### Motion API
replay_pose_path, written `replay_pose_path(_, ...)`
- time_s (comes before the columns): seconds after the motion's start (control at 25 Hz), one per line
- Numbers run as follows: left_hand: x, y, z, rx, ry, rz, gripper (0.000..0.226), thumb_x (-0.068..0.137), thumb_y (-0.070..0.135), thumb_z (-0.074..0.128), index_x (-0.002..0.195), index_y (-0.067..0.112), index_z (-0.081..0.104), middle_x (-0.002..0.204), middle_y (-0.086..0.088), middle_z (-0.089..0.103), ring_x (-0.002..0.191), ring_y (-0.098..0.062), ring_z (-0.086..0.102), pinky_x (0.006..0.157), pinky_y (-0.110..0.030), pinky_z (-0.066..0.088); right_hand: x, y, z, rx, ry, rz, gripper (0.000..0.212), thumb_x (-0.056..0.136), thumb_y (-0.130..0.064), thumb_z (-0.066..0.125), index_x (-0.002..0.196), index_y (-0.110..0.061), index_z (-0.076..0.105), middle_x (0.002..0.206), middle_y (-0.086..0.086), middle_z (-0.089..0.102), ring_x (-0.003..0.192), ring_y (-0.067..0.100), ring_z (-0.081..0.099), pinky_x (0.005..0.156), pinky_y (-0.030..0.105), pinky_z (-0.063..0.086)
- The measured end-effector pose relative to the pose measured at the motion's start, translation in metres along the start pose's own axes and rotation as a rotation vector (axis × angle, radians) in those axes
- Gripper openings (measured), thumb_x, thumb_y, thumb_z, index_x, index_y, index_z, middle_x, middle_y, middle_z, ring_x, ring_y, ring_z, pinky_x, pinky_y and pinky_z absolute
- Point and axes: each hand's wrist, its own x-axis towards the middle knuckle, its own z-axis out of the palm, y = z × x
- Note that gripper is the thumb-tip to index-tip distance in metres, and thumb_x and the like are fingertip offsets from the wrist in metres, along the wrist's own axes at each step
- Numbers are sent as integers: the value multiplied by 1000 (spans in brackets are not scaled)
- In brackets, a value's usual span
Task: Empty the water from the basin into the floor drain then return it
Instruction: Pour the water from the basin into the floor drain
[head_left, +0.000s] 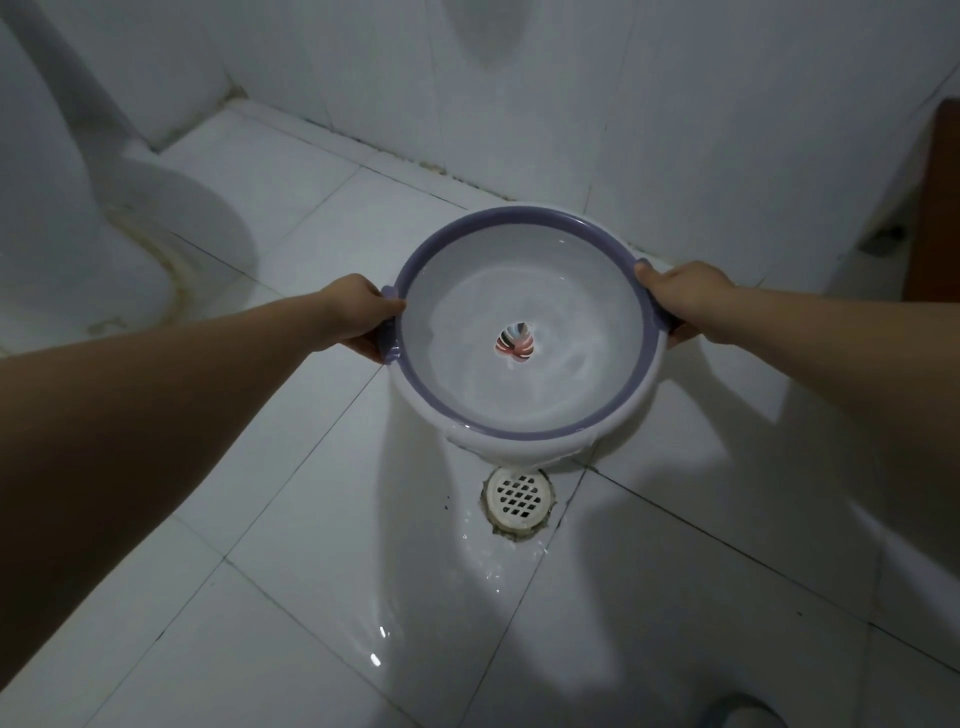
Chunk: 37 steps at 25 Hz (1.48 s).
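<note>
A round white basin (524, 415) with a purple rim and a small coloured leaf print at its bottom is held just above the tiled floor. My left hand (358, 314) grips its left handle and my right hand (680, 299) grips its right handle. The basin tilts toward me, and water lies rippling inside it. Its near edge hangs just over the white grated floor drain (519, 499). Water runs over the near lip onto the tiles around the drain.
A white toilet base (130, 228) stands at the left. White tiled walls (675, 130) close the corner behind the basin. A dark wooden door edge (935, 208) is at the right. The wet floor (379, 639) glistens in front of the drain.
</note>
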Motion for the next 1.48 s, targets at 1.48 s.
replay_pose_path(1.48, -34, 11, -8, 61, 54, 38, 33, 99, 22, 52, 108, -8, 61, 84, -19, 71, 51, -23, 71, 40, -24, 53, -33, -11, -20, -11, 13, -17, 64, 95, -54, 49, 111, 7, 61, 83, 17, 65, 63, 31, 64, 54, 36, 53)
